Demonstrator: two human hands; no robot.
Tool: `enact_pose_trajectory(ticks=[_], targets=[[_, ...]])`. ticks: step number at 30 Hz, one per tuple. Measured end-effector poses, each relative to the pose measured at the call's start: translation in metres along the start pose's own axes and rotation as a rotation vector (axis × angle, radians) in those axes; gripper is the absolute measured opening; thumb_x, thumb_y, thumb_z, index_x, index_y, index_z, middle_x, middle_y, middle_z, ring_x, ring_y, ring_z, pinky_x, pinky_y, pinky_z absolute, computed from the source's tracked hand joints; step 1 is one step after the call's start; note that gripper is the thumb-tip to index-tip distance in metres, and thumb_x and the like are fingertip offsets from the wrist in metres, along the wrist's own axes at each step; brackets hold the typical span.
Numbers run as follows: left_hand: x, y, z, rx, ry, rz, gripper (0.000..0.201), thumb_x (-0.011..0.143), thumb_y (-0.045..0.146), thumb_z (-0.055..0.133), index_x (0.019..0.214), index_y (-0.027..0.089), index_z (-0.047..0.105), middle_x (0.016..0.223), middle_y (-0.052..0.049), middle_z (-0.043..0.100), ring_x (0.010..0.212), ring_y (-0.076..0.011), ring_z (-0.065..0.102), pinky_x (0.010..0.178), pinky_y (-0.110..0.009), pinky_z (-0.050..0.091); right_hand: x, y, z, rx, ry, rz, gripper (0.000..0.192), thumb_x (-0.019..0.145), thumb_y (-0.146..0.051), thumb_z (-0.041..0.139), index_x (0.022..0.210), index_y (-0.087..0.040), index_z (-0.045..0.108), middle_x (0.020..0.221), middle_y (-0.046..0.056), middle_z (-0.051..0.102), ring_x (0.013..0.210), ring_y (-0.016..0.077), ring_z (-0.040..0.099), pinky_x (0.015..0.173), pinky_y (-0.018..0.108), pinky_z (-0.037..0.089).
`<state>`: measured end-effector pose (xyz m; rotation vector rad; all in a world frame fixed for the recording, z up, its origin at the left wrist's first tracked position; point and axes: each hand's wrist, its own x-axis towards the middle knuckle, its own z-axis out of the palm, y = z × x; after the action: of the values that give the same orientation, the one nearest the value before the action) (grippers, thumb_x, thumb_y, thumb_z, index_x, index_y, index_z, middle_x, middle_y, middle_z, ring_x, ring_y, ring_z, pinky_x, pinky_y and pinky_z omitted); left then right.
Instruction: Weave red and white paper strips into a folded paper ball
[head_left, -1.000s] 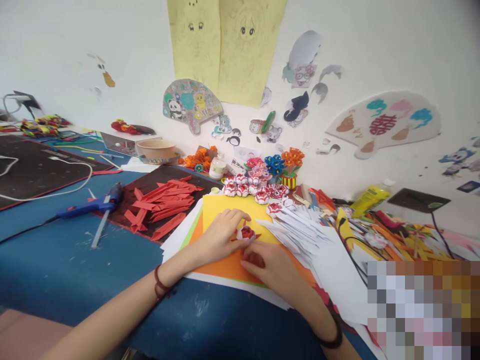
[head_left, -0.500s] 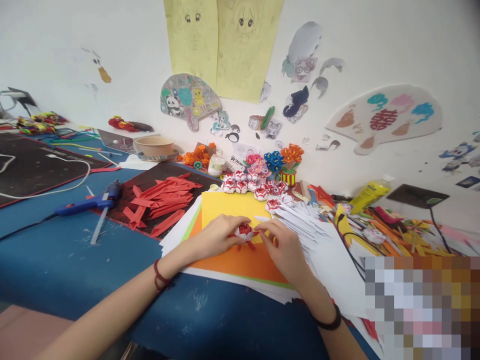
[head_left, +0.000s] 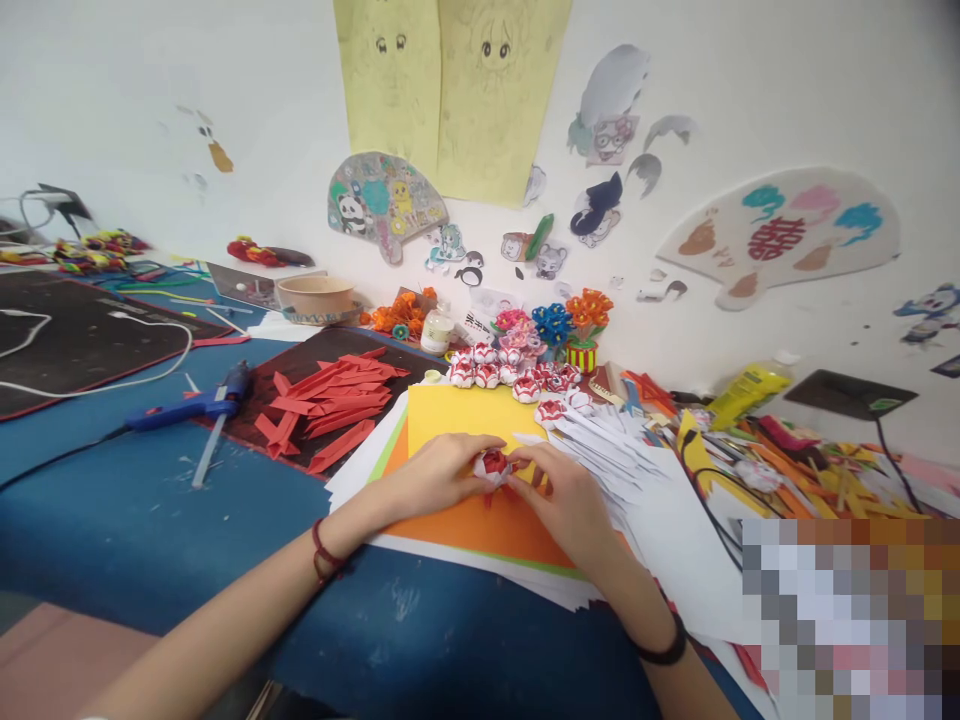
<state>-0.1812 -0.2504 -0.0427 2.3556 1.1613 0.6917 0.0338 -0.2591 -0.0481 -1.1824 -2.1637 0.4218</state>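
Note:
A small red and white folded paper flower sits between both my hands, over a stack of orange and yellow paper sheets. My left hand grips it from the left, fingers curled round it. My right hand pinches its right side with the fingertips. Both wrists rest on the sheets near the front edge of the blue table.
Red paper strips lie on a dark mat at the left, beside a blue glue gun. Finished red and white flowers line up behind the sheets. White paper strips lie to the right, with cluttered scraps and a yellow bottle beyond.
My right hand has come up from the orange sheet to the flower's right side and closed on it. The left hand has kept its hold.

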Motion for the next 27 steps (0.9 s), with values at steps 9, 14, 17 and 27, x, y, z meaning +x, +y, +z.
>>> enact_pose_trajectory(ticks=[9,14,17,27], targets=[[-0.003,0.002,0.001,0.033,0.008,0.017,0.043,0.086,0.032,0.069,0.126,0.022,0.059,0.112,-0.007,0.07,0.099,-0.0225,0.067,0.088,-0.029,0.049,-0.001,-0.003,0.0,0.001,-0.003,-0.12,0.009,0.093,-0.018,0.056,0.095,-0.024,0.063,0.099,0.003,0.067,0.081,0.0176,0.063,0.072,0.03,0.048],[-0.003,-0.001,0.002,0.025,0.016,0.034,0.043,0.085,0.031,0.07,0.125,0.021,0.06,0.115,-0.007,0.069,0.102,-0.0234,0.066,0.089,-0.03,0.048,0.0,-0.003,0.001,0.023,-0.018,-0.108,0.008,0.092,-0.022,0.058,0.097,-0.025,0.064,0.098,0.002,0.067,0.078,0.0169,0.062,0.07,0.029,0.048],[-0.004,0.001,0.005,0.021,0.036,0.021,0.041,0.085,0.034,0.071,0.122,0.021,0.061,0.11,-0.007,0.07,0.098,-0.0232,0.066,0.085,-0.029,0.048,0.0,-0.004,0.001,0.053,-0.015,-0.062,0.013,0.089,-0.026,0.064,0.102,-0.026,0.063,0.102,0.002,0.068,0.085,0.0185,0.063,0.071,0.029,0.048],[-0.009,0.01,-0.002,-0.113,0.027,-0.02,0.046,0.086,0.024,0.068,0.13,0.022,0.056,0.109,-0.006,0.071,0.091,-0.0199,0.068,0.082,-0.027,0.05,0.001,0.008,0.004,0.095,-0.02,0.034,0.022,0.092,-0.027,0.057,0.114,-0.025,0.061,0.111,0.005,0.069,0.091,0.0208,0.066,0.083,0.037,0.051]])
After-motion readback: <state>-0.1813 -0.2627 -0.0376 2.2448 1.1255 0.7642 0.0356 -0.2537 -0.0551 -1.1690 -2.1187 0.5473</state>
